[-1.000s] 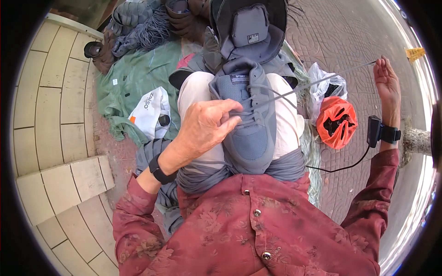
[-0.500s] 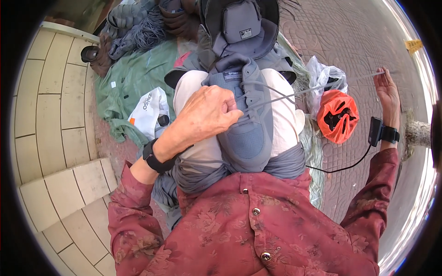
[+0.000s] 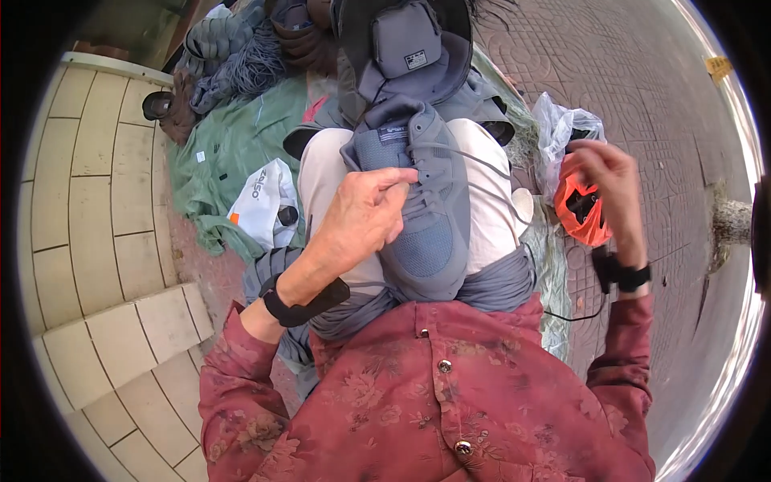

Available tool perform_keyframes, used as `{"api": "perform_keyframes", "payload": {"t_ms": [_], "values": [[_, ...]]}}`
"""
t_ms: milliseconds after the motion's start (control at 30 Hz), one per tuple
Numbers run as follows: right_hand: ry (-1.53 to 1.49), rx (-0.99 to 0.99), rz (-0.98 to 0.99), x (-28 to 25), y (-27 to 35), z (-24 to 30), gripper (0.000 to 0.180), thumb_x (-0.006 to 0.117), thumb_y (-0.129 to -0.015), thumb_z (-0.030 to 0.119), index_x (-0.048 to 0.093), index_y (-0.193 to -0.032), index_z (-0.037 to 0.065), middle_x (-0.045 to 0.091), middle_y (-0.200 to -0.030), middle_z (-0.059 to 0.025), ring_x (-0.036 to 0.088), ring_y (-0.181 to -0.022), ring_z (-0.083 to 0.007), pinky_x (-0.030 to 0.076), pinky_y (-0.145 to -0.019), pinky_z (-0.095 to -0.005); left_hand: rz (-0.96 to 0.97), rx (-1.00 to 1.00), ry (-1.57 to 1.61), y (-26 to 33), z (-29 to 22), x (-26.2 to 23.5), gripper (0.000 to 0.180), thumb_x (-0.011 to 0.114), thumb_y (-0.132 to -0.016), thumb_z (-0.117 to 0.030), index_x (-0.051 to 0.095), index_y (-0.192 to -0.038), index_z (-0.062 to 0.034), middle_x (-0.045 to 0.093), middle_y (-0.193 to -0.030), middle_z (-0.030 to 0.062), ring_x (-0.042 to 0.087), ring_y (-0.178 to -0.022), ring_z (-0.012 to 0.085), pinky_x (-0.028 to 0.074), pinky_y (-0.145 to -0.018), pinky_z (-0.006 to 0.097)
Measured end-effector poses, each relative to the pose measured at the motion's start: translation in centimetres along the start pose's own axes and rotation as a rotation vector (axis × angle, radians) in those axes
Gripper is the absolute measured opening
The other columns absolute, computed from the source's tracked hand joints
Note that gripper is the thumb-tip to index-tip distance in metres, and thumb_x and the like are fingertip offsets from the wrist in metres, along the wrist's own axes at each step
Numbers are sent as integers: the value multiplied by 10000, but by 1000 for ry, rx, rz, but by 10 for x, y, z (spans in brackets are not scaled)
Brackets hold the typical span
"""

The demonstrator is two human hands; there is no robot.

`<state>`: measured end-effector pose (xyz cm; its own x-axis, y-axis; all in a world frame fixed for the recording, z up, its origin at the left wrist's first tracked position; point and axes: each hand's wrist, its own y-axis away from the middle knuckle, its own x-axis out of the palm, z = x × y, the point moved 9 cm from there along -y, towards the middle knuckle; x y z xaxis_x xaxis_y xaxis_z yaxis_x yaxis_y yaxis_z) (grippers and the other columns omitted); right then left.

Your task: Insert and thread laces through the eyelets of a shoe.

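Note:
A blue-grey sneaker [image 3: 423,255] lies between my knees, toe toward me, its tongue and eyelets uppermost. A grey shoelace [image 3: 474,157] crosses its lower eyelets, and a loose length curves out over the right knee. My left hand [image 3: 361,213] rests over the sneaker's left side. Its fingers are curled, with index finger and thumb together at the tongue edge by the eyelets; whatever they grip is hidden. Off to the right, apart from the sneaker, my right hand [image 3: 614,185] is raised and blurred by motion. Whether it holds any lace cannot be made out.
Beyond the sneaker sits a dark hat [image 3: 409,56]. An orange bag [image 3: 582,213] and a clear plastic bag [image 3: 554,124] stand on the paving at right. Left are a white bag [image 3: 265,193], green sheeting [image 3: 217,153], and piled shoes and laces [image 3: 249,64].
My right hand has come inward from the far right, and the taut shoelace has gone slack into a loop. My left fingertips have shifted up the sneaker toward the upper eyelets.

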<state>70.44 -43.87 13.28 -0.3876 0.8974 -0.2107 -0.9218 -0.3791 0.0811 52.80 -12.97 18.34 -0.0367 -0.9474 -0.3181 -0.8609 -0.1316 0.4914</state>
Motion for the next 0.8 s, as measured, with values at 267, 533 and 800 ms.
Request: {"api": "perform_keyframes", "payload": {"t_ms": [267,533,800], "values": [[-195,-73,292,167,28,50,206,697,-951,158,743,-1005,-35,665,-766,14,524,-655,-43,429,-581,-236,63,-28,134,1,11,11,405,511,-1034,-144,537,-1391,45,512,-602,-39,420,-486,33,337,-481,205],[-65,-81,297,165,15,64,221,702,-915,166,743,-920,-51,653,-713,14,515,-657,-53,441,-595,-256,-164,62,60,-10,1,2,295,551,-958,-105,702,-1160,50,596,-593,24,514,-519,61,406,-502,244],[61,-109,331,173,10,63,203,696,-852,169,724,-844,-33,615,-624,-109,555,-568,-130,450,-563,-323,-416,327,-215,4,-18,3,214,628,-888,-59,738,-1040,43,684,-709,218,673,-564,234,501,-574,332]]}}
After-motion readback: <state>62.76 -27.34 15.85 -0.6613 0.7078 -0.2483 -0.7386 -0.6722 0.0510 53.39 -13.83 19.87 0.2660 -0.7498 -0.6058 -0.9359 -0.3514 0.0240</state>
